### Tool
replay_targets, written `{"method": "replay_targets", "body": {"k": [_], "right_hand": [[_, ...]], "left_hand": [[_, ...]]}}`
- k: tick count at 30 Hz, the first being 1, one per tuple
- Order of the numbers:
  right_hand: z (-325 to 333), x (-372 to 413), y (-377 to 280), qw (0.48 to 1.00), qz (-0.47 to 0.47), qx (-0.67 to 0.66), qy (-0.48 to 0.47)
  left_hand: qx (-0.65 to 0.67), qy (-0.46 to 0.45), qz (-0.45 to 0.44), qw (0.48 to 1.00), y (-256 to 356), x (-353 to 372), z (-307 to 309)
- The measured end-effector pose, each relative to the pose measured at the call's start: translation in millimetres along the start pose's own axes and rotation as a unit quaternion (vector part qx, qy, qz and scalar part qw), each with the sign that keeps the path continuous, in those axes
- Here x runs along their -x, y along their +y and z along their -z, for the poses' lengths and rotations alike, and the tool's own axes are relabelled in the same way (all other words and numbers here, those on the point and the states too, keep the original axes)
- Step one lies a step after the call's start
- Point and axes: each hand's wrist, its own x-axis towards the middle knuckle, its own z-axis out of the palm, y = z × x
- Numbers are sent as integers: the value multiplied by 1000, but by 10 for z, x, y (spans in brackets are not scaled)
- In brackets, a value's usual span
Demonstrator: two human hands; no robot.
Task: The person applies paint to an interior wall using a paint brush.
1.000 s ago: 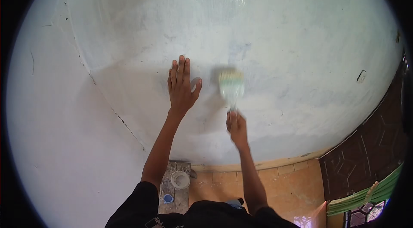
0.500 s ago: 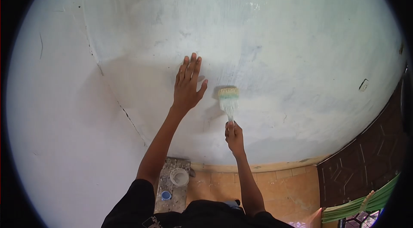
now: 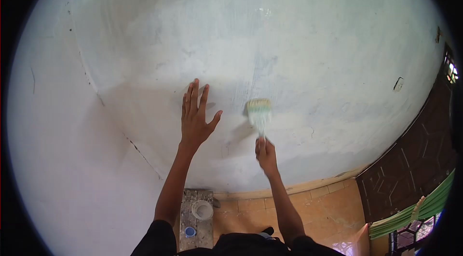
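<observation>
A wide paintbrush [image 3: 260,113] smeared with white and pale green paint points bristles-up at the wall [image 3: 328,58]. My right hand [image 3: 266,153] is closed around its handle, and the bristles are right at the wall surface. To the left, my left hand [image 3: 195,121] is raised in front of the wall with fingers spread and nothing in it. Streaky, patchy paint covers the wall above and around the brush.
Below, a paint-spattered wooden bench [image 3: 197,241] bears a whitish tub [image 3: 202,210] and a small blue cup [image 3: 190,232]. Orange floor tiles [image 3: 308,212] run along the wall's foot. A dark panelled door [image 3: 405,169] and green curtain [image 3: 410,215] are at right. A crack [image 3: 132,145] marks the left corner.
My left hand has shifted left and lower, its fingers spread wider. The brush in my right hand remains near the same height, tilted slightly differently. The whole view has shifted a little.
</observation>
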Motion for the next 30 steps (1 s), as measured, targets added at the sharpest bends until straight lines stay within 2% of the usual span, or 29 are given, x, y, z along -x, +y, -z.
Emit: {"method": "replay_targets", "body": {"k": [1,3,7,10,15,16,17,20,23,24,27,30], "right_hand": [[3,99,-44,1000,-25,-7,-11],[-10,10,-338,1000,-3,-29,-4],[107,-635,-1211,989,149,-24,1],[247,-891,-1060,989,143,-32,-21],[343,-220,75,999,29,-22,-23],[407,-75,64,999,1,-17,-33],[470,-99,13,999,28,-18,-21],[653,-381,-687,991,133,-26,-1],[933,-842,-1392,986,164,-33,1],[1038,-934,-1494,991,130,-41,-12],[1174,-979,-1034,987,157,-33,-10],[1237,-560,-205,996,83,-39,-20]], "left_hand": [[10,5,8,1000,-4,2,-16],[39,11,22,999,30,-2,-93],[41,45,38,997,119,-24,-229],[36,41,56,997,135,-47,-295],[27,31,83,996,173,-19,-344],[24,34,84,996,181,-13,-352],[21,38,82,996,188,-31,-370],[16,73,71,995,239,-44,-441],[17,88,80,993,290,-52,-471],[23,86,92,992,312,-35,-462],[29,100,113,988,375,-72,-463],[18,117,121,986,445,-89,-487]]}}
